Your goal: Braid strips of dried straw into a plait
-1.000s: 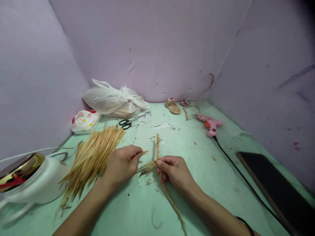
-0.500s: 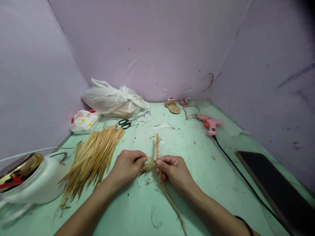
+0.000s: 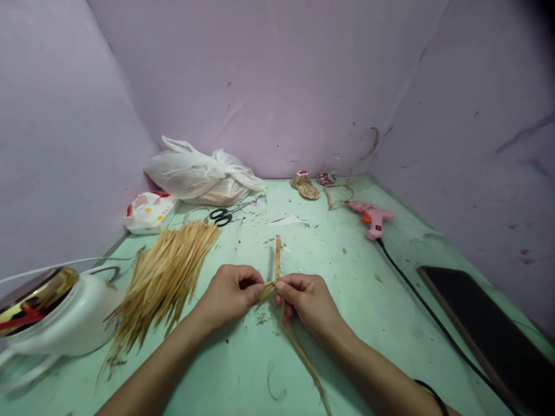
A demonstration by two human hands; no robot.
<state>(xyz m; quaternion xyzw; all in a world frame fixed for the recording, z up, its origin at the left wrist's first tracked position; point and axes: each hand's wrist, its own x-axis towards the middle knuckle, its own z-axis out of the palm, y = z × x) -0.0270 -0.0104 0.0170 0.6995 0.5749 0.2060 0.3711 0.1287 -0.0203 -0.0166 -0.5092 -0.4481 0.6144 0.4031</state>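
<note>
A short braid point(image 3: 278, 257) of dried plant fibre stands out from between my hands, pointing away from me. My right hand point(image 3: 306, 297) pinches the braid's near end between thumb and fingers, and one long loose strand point(image 3: 301, 352) trails from there toward the table's front. My left hand point(image 3: 236, 292) is closed on another fibre strand point(image 3: 267, 290) that leaves the braid to the left; its tip is hidden by the fingers. To the left of my left hand lies a spread pile of dried flat fibre strips point(image 3: 167, 271).
Scissors point(image 3: 223, 216), a tied white plastic bag point(image 3: 195, 173) and a tissue pack point(image 3: 151, 214) lie at the back left. A white pot-like vessel point(image 3: 82, 318) stands left. On the right are a pink glue gun point(image 3: 373, 218) with cord and a dark phone point(image 3: 481, 323). A small woven slipper point(image 3: 305, 186) sits behind.
My left hand has moved slightly right, closer to the braid, and its fingers are now on the left strand. My right hand keeps its pinch in the same place.
</note>
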